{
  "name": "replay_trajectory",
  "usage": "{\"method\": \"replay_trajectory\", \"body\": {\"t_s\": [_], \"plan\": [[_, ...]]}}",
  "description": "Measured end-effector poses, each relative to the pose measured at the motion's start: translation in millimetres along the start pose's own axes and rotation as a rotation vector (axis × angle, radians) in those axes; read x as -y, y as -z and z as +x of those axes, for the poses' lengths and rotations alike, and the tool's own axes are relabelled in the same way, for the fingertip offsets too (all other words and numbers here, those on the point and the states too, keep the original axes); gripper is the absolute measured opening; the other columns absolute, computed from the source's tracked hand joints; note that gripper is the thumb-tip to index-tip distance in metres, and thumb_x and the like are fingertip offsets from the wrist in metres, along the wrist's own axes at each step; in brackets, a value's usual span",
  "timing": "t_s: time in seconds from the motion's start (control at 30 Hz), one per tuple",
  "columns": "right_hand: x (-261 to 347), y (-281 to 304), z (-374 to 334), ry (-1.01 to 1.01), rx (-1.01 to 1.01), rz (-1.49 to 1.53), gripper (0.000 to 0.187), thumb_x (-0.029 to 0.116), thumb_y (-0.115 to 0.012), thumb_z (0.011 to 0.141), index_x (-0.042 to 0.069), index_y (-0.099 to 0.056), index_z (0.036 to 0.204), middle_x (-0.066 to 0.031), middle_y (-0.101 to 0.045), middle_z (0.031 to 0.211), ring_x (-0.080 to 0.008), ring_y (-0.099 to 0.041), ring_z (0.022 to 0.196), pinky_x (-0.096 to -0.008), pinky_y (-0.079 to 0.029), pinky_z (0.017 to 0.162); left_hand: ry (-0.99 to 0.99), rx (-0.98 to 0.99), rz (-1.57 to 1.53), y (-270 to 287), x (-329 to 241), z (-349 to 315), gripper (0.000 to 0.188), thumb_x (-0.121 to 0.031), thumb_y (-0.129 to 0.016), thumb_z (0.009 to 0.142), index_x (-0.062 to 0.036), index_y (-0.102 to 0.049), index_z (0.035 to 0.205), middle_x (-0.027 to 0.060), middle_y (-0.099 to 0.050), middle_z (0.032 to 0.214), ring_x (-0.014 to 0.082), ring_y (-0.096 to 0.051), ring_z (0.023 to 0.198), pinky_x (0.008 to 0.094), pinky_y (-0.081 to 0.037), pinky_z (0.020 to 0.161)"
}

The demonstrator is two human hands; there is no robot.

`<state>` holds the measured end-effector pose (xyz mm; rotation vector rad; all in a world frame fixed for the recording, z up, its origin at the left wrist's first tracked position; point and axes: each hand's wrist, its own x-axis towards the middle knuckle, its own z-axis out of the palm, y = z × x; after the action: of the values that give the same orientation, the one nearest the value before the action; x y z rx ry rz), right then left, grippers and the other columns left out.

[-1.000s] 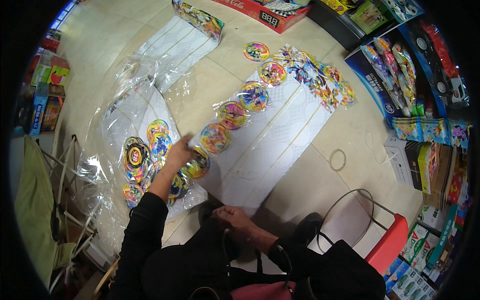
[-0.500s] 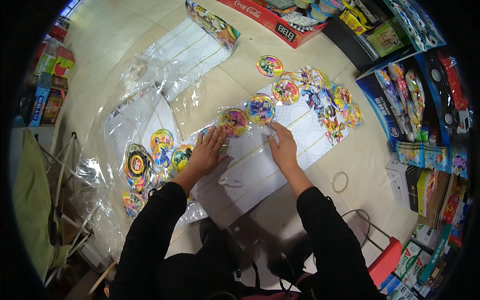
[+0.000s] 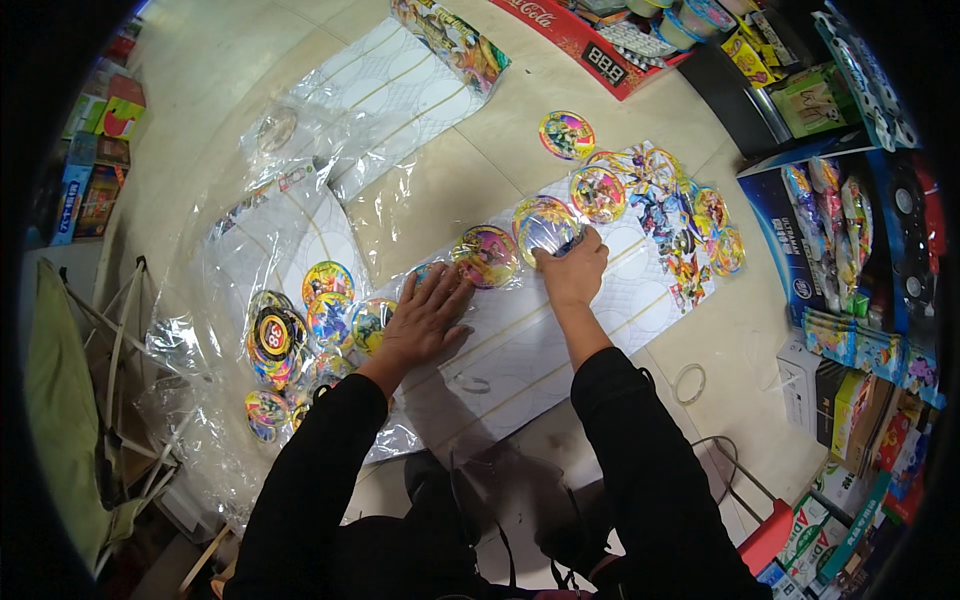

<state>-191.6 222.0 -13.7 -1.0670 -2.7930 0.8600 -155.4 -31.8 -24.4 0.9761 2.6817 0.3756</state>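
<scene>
My left hand (image 3: pixel 428 318) lies flat with its fingers spread on a white card sheet (image 3: pixel 500 345) marked with faint circles and gold lines. Its fingertips touch the edge of a round colourful disc, mostly hidden under them. With thumb and fingers, my right hand (image 3: pixel 576 270) grips the lower edge of a round picture disc (image 3: pixel 543 218) that catches a bright glare. On either side of it are a pink-centred disc (image 3: pixel 486 256) and a yellow-rimmed disc (image 3: pixel 598 193). Printed figures (image 3: pixel 672 220) cover the sheet's right end.
Clear plastic wrap (image 3: pixel 215 340) spreads at left, with several discs and a black-ringed disc (image 3: pixel 273 335) by it. A second white sheet (image 3: pixel 400 90) lies beyond, and a lone disc (image 3: pixel 567 135) rests on the floor. Shelved goods (image 3: pixel 830 230) line the right; a folding stool (image 3: pixel 65 400) stands left.
My right hand has moved up and forward from the bare sheet onto the picture disc and closed on its edge. My left hand stays flat. The view has shifted slightly.
</scene>
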Motion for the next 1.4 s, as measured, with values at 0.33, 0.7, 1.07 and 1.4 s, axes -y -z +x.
{"method": "replay_trajectory", "body": {"t_s": [0.33, 0.7, 1.07, 1.4], "plan": [[-113, 70, -50, -0.24, 0.21, 0.927, 0.02, 0.009, -0.072, 0.089, -0.001, -0.063, 0.104, -0.0045, -0.068, 0.086, -0.0101, -0.064, 0.072, -0.0252, -0.051, 0.061, 0.006, 0.0, 0.022, 0, -3, 2, 0.076, -0.043, -0.064, 0.09, -0.0137, -0.035, 0.153, 0.0139, -0.028, 0.161, 0.0335, -0.022, 0.15, 0.0558, -0.016, 0.12], [-227, 136, -87, -0.348, 0.593, 0.961, 0.033, 0.005, -0.058, 0.094, 0.0, -0.061, 0.126, -0.0047, -0.07, 0.105, -0.0116, -0.065, 0.093, -0.0269, -0.053, 0.083, -0.238, 0.231, -0.081, 11, -62, -48, 0.074, -0.033, -0.07, 0.087, -0.0107, -0.038, 0.15, 0.0196, -0.031, 0.158, 0.0366, -0.029, 0.147, 0.0561, -0.024, 0.117], [-244, 148, -45, 0.284, 0.393, -0.015, 0.031, 0.012, -0.07, 0.083, 0.002, -0.069, 0.113, -0.0141, -0.071, 0.099, -0.0247, -0.069, 0.088, -0.0332, -0.054, 0.082, -0.138, -0.009, -0.346, 10, -47, -99, 0.031, -0.005, -0.061, 0.086, 0.0004, -0.065, 0.117, 0.0181, -0.062, 0.127, 0.036, -0.056, 0.122, 0.0423, -0.046, 0.103], [-130, 77, -74, 0.667, 0.289, 0.19, 0.029, 0.006, -0.062, 0.082, 0.005, -0.068, 0.111, -0.0133, -0.066, 0.116, -0.032, -0.059, 0.113, -0.041, -0.049, 0.098, -0.195, -0.04, -0.183, 12, -37, -145, 0.024, -0.004, -0.059, 0.083, 0.0028, -0.067, 0.105, 0.0175, -0.064, 0.121, 0.0329, -0.058, 0.118, 0.0416, -0.047, 0.103]]}}
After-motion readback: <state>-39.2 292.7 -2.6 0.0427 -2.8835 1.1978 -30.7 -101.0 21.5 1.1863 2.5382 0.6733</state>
